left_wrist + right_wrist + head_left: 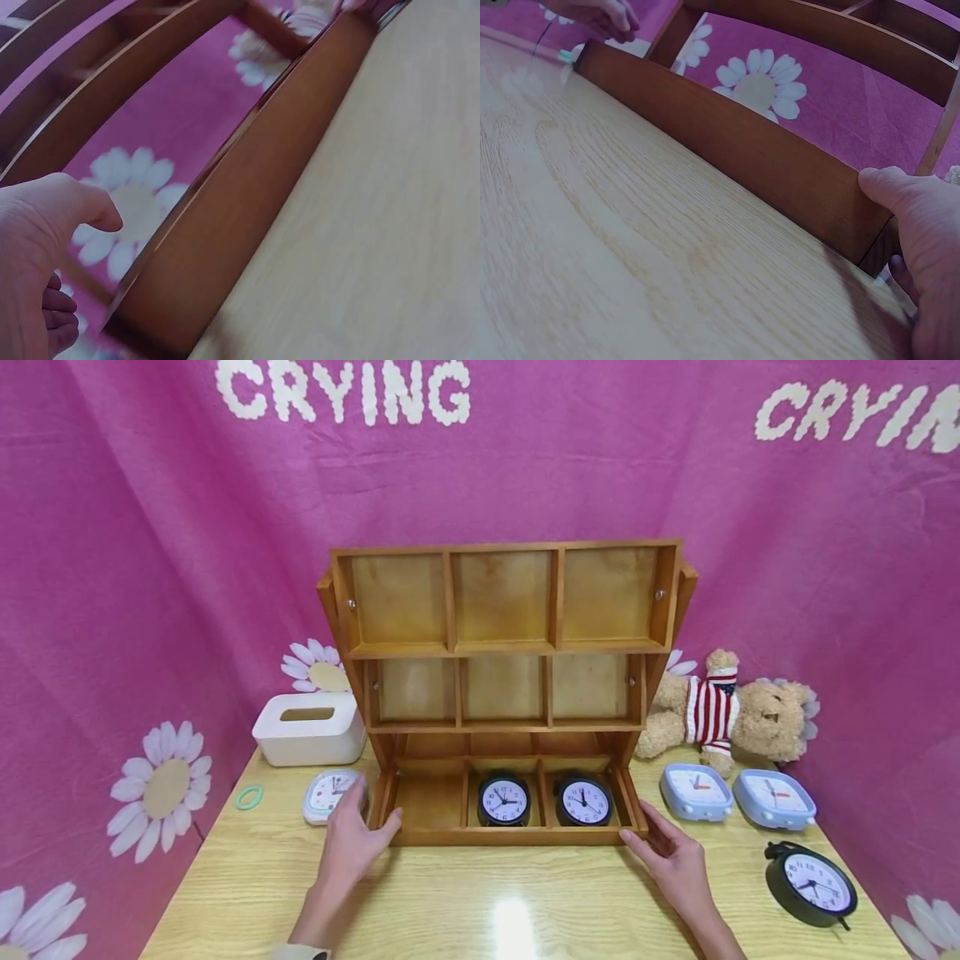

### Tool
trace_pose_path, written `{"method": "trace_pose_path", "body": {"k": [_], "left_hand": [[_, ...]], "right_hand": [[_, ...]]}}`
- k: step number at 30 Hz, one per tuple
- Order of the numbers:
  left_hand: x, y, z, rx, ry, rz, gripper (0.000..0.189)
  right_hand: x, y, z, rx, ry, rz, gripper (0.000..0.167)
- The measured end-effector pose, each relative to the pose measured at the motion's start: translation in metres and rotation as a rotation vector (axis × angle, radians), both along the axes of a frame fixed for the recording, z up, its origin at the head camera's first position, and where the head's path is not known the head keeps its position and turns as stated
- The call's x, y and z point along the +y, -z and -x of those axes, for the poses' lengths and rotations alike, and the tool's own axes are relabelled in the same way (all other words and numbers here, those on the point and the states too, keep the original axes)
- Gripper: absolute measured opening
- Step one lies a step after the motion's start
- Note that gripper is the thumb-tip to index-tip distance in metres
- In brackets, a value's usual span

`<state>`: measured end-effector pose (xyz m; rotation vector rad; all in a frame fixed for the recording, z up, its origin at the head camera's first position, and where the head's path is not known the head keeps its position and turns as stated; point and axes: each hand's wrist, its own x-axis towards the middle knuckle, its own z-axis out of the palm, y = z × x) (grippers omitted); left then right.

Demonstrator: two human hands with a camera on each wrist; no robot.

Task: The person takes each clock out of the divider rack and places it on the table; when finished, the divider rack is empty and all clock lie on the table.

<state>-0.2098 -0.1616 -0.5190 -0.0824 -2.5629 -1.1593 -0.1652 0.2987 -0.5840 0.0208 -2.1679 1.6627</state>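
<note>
Three-tier wooden rack on a bench (525, 881), with one hand at each end. At the left edge of the bench lies a green ring (248, 797); behind it, toward the back left corner, stands a white tissue box (307, 747). A white clock (327, 793) lies beside the rack's left end. The left hand (352, 839) hangs at that end, its grip released, thumb and fingers apart; the left wrist view shows no contact with the wood. The wooden rack (510, 836) stands mid-bench toward the back edge. In its bottom tier the left compartment shows bare wood, while the middle clock (504, 802) and the right-hand clock (583, 802) occupy the others. The right hand (675, 860) grasps the rack's right front corner, thumb on the front board. Toward the back right corner lie a plush bear (772, 718) and two blue clocks (696, 793); a black clock (817, 883) lies near the right edge. The step in hand appears to be positioning the rack. Any further shift would call for the left grip to close on its end, both ends moving together, clear of the white clock.
</note>
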Motion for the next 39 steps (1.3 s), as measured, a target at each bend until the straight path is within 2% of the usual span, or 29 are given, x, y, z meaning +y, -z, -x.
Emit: {"method": "trace_pose_path", "body": {"k": [5,9,19,23,28,33,39], "left_hand": [[0.04,0.001,-0.005,0.017,0.115,-0.014,0.08],[0.065,0.0,-0.003,0.036,0.194,-0.005,0.078],[0.097,0.007,0.012,0.063,0.34,-0.009,0.064],[0.112,0.004,0.018,-0.004,0.39,0.037,0.067],[0.129,-0.006,0.024,-0.155,0.384,0.136,0.075],[0.143,-0.015,0.028,-0.207,0.339,0.236,0.077],[0.155,-0.022,0.03,-0.311,0.284,0.279,0.051]], "right_hand": [[0.003,0.003,0.0,-0.015,0.012,-0.005,0.056],[0.005,0.003,0.001,-0.022,0.014,-0.01,0.056],[0.0,0.004,0.0,-0.001,-0.004,0.007,0.056],[-0.001,0.003,0.002,0.013,-0.003,0.011,0.056],[-0.001,0.003,0.005,0.02,-0.017,0.016,0.056],[0.001,0.002,0.004,0.015,-0.024,0.009,0.056],[0.002,0.003,0.001,0.021,-0.019,-0.001,0.056]]}}
